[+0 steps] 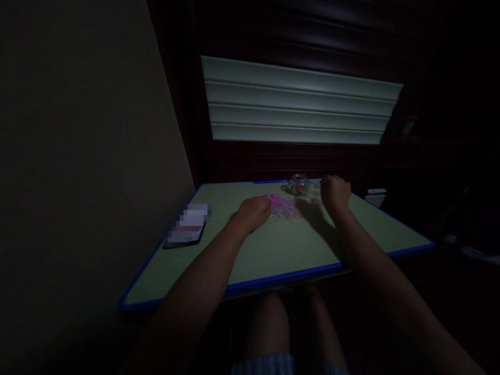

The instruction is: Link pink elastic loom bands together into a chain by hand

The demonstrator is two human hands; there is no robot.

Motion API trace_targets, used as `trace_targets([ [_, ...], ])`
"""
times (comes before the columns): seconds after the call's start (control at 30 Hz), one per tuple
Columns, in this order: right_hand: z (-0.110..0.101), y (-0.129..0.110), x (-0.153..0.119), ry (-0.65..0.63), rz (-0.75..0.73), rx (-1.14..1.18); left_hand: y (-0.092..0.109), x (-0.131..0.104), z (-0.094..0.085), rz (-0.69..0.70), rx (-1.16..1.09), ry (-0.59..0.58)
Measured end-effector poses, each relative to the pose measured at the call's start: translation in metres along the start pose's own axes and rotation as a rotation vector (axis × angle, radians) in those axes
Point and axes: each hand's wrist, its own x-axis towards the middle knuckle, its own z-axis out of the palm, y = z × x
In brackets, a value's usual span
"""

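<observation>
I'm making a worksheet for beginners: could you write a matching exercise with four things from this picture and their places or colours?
1. jar
2. left hand
3. right hand
4. table

A. pale green, blue-edged
B. right of the jar
C. clear, with colourful bits inside
D. at the pinkish pile's left side

Pairs: 1-C, 2-D, 3-B, 4-A

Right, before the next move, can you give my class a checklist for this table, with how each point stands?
1. Jar upright on the table: ok.
2. Left hand at the pile of pink and purple bands: ok.
3. Bands gathered neatly: not ok, they are loosely spread.
4. Right hand free of bands: cannot tell, the fingers are curled and dim.
5. Flat item away from the pile: ok, near the left edge.
6. Bright light: not ok, quite dark.
</observation>
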Motion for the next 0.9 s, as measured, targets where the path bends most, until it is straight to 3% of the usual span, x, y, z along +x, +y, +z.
trace_targets([
  [0.3,0.002,0.0,0.001,-0.055,-0.022,0.022,0.0,0.001,0.0,0.022,0.051,-0.013],
  [0.43,0.004,-0.006,0.003,-0.069,-0.097,0.188,0.001,0.0,-0.001,0.014,0.054,-0.031],
  [0.67,0.016,-0.03,-0.002,-0.293,-0.392,0.672,0.001,0.0,-0.001,0.02,0.153,-0.061],
  [0.9,0.02,-0.048,-0.018,-0.541,-0.642,0.729,0.001,0.0,0.0,0.039,0.21,-0.052],
])
